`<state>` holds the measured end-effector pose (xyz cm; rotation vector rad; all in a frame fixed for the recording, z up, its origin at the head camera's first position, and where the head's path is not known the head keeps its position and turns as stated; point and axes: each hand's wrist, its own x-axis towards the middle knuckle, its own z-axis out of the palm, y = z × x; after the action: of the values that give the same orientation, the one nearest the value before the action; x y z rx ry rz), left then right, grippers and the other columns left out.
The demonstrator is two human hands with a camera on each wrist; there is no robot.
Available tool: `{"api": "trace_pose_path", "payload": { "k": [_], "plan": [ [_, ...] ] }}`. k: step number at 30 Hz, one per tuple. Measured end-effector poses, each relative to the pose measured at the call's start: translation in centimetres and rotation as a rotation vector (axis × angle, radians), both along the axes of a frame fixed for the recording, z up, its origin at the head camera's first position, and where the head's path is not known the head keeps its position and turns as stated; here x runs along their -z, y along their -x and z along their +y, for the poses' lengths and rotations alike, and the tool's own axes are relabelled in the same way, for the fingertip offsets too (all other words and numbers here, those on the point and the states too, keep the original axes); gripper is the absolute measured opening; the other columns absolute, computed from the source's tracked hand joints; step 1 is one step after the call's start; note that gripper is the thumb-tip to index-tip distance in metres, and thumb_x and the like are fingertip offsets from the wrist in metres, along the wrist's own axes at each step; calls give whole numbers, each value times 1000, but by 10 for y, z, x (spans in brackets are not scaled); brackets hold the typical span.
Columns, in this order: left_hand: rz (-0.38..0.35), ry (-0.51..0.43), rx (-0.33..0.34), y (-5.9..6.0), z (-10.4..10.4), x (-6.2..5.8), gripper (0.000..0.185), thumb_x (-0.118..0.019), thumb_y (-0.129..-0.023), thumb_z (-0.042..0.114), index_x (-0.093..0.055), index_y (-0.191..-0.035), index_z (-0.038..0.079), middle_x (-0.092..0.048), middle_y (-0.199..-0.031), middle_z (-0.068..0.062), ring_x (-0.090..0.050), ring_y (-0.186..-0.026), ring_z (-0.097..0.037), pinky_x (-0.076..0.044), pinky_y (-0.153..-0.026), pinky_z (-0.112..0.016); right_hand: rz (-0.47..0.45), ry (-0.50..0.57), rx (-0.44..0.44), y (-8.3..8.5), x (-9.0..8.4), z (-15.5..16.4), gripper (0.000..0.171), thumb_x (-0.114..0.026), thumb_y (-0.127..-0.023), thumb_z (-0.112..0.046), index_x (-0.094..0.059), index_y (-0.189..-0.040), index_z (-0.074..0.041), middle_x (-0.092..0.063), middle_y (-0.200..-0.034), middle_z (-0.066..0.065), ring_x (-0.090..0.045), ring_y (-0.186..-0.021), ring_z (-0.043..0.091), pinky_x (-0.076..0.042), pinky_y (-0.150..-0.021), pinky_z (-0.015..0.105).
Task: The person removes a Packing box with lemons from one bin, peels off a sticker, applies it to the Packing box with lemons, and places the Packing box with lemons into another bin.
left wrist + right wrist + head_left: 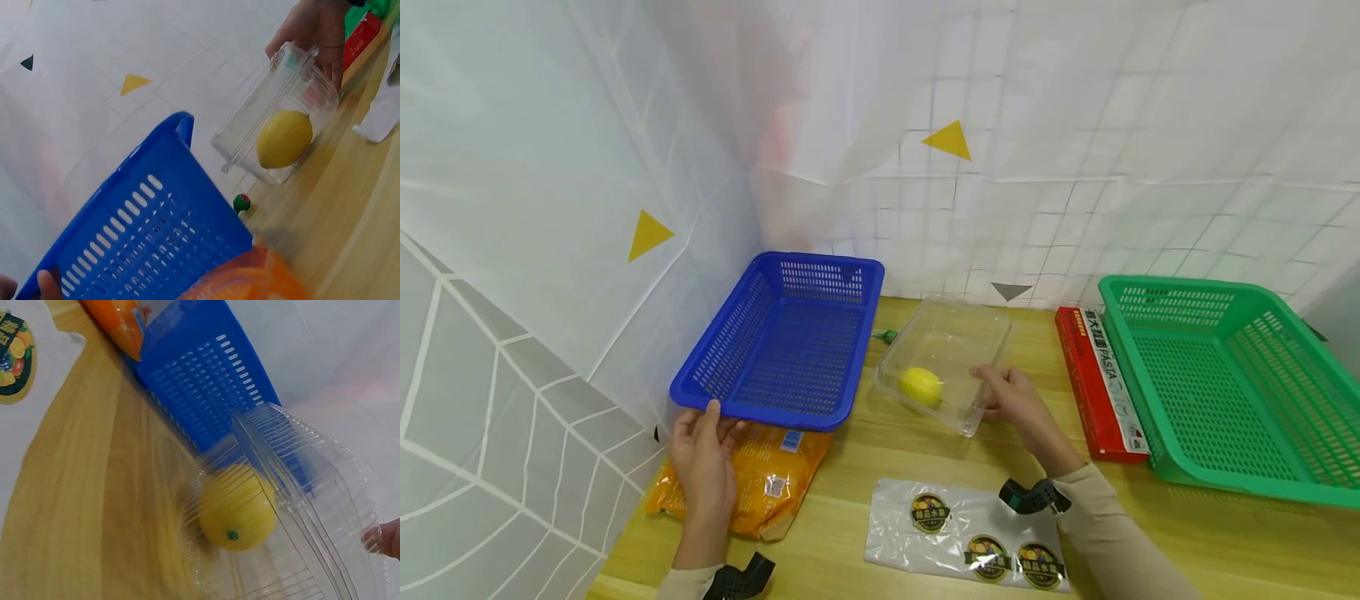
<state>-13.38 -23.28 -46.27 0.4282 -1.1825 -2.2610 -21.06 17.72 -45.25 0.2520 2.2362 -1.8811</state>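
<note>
Wooden table (pixel 880 450) below, white tiled sheets (pixel 1075 125) all around. On the left, a blue basket (pixel 782 342), tipped up at the front over an orange bag (pixel 767 483). Left hand (pixel 703 454) at the near rim of that basket, thumb on top, pinching the edge. In the middle, a clear box (pixel 947 358), lid open, with a yellow lemon (pixel 921 387) lying inside. Right hand (pixel 1018 404) at the near right corner of the box, fingers curled round its edge. Off to the right, a red pasta box (pixel 1097 383) just beside a green basket (pixel 1225 383). Near the front, a flat sticker bag (pixel 970 533). Behind the box, a small green thing (pixel 886 336), too small to tell.

Looks like the holding step: both things gripped, neither lifted clear. For the next move, probably a firm grip on the thin plastic and a level box, or else a rolling lemon. Same care for the basket, tilted as it is on the soft bag.
</note>
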Motion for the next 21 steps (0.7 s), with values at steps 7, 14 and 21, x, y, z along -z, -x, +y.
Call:
{"api": "trace_pose_path", "payload": {
  "k": [7,14,21],
  "plan": [
    [-69,-30,104,-20,22,-13,36,-65,-104,13,-40,-127,1,-60,-111,-15,-68,-90,-21,-59,-89,-36,-30,-115,6,-3,3,7,72,-62,-99,-58,-42,-129,5,-51,-116,19,-57,-94,29,-59,-80,36],
    [-130,-13,343,-42,60,-12,24,-53,-108,5,-42,-128,-4,-63,-114,-17,-68,-106,-28,-55,-96,-40,12,-100,116,5,-8,26,82,-58,-101,-57,-32,-145,7,-46,-135,28,-56,-114,38,-56,-94,41],
    [-144,54,612,-49,102,-6,34,-54,-104,4,-41,-131,-12,-60,-120,-23,-68,-110,-34,-52,-101,-45,181,-261,154,28,-16,41,85,-60,-103,-47,-24,-160,4,-29,-161,27,-42,-139,47,-42,-110,56]
  ]
}}
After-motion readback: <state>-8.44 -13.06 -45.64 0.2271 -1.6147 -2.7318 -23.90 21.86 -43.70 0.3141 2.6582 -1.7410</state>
